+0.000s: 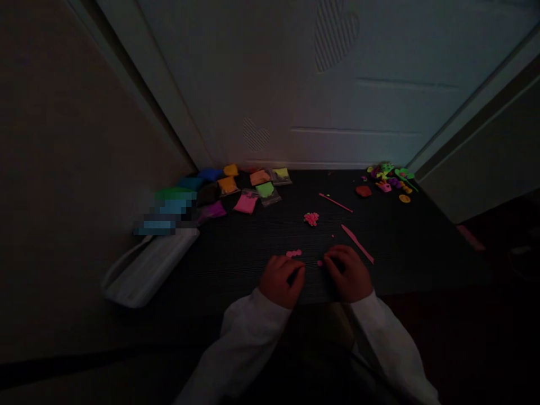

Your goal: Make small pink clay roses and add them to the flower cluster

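Head view: curled narrow at left hand (280,280) and right hand (351,274), cannot tell whether closed on anything; could smudge pink discs (294,253) just beyond left grip by brushing forward.

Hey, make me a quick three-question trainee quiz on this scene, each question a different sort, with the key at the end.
1. Multiple choice: which is nearest the right hand?
A) the pouch
B) the knife
C) the stick
2. True or false: the pouch lies to the left of the left hand.
3. Short answer: what colour is the small disc between the two hands?

Key: 1. B; 2. True; 3. Pink.
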Demonstrator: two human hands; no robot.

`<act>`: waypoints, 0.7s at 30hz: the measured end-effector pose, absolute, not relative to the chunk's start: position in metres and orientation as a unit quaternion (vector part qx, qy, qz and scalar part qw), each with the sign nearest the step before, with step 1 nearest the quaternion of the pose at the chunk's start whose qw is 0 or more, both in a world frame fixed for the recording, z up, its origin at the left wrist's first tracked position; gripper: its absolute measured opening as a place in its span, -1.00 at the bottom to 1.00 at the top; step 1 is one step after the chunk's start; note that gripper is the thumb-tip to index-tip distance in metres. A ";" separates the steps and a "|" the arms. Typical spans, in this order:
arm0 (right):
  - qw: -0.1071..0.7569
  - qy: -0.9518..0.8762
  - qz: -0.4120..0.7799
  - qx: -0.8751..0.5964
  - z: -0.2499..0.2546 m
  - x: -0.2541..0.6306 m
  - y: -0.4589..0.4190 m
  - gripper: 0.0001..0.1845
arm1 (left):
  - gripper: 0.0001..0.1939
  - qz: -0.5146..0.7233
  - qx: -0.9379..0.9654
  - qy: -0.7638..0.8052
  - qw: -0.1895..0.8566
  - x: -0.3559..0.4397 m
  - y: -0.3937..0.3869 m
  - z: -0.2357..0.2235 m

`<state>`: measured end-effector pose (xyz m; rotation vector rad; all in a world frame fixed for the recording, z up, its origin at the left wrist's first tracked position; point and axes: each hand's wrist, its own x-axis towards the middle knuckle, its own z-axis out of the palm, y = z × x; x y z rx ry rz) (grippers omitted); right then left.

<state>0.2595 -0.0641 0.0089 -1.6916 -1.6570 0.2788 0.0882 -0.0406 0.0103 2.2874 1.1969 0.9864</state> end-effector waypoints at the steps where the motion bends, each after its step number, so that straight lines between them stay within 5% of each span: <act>1: 0.361 -0.651 0.105 -0.659 0.008 0.260 -0.065 -0.83 | -0.85 0.353 0.812 0.425 0.187 0.088 -0.040 0.010; 21: 0.320 -0.663 0.108 -0.669 0.008 0.259 -0.063 -0.85 | -0.84 0.371 0.811 0.406 0.200 0.088 -0.042 0.011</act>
